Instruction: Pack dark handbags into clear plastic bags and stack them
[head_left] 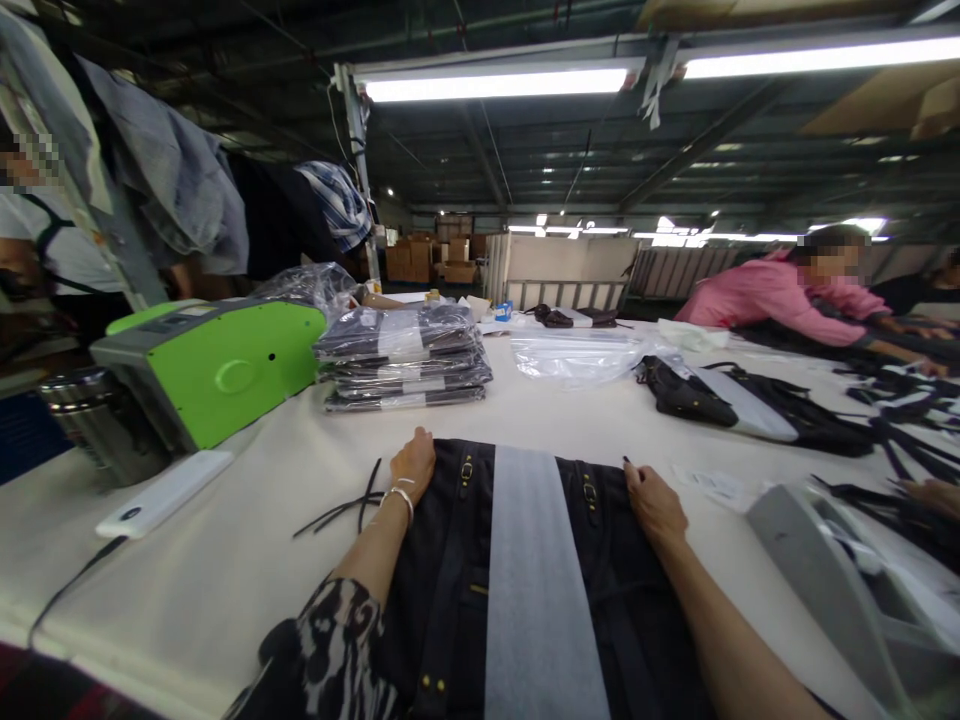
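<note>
A flat black bag [461,560] with small buckled straps and gold-coloured fittings lies in front of me, its lower part running out of the picture. Down its middle runs a white foam-like strip [536,570]. My left hand [414,465], with a bangle at the wrist, is closed on the bag's far left corner. At the far right corner, my right hand [656,498] grips the edge with fingers bent; part of them is hidden. Thin black cords [341,512] stick out on the table beside my left hand.
Left: a green machine [247,370], a metal flask [94,420] and a white corded device [161,495]. Ahead: a stack of plastic-wrapped packages [405,360] and clear bags [574,355]. Right: another black bag [690,390], a grey dispenser-like device [825,580] and a co-worker in pink [739,290].
</note>
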